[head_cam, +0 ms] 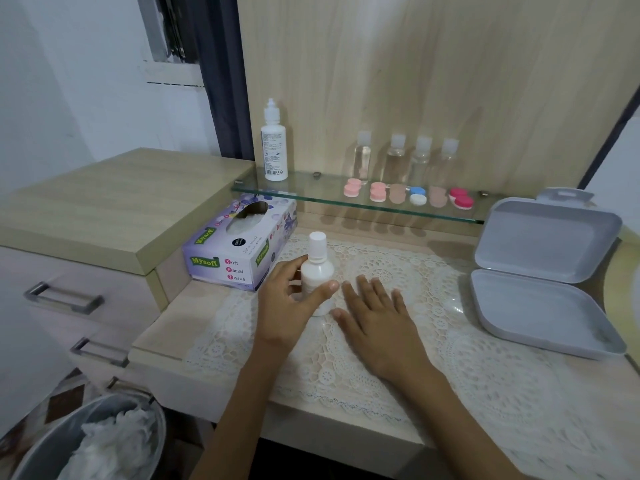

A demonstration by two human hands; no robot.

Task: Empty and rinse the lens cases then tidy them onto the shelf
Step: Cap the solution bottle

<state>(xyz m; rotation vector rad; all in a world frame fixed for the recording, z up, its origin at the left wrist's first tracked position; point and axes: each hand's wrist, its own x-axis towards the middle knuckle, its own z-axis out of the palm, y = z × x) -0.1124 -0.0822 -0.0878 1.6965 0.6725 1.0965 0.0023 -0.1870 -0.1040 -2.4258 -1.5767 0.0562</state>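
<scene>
Centre of the frame: left hand (287,303) clamped on a small white bottle (317,271), thumb across the front, other fingers curled behind its left side; bottle upright, cap on, base on the lace mat (485,358). Just to the right: right hand (377,317) flat and palm-down on the mat, fingers straight and slightly spread, nothing held; thumb tip close to the bottle's base, contact impossible to tell. Above, in the upper middle: glass shelf (304,190) fixed to a wood-grain back panel, with six lens cases (417,196) in a row along its front edge: from the left, two pale pink, one tan, one blue-and-white, one tan, one deep pink. Behind the cases, four clear bottles (396,157) with white caps, upright; at the shelf's left end, a tall white bottle (274,143) with a nozzle tip. Below that end, left of the hands, a purple tissue box (239,254) on the desk. At the right edge, a grey hinged box (543,271), lid open. Lower left corner: a grey bin (41,445) with crumpled white tissue inside.
</scene>
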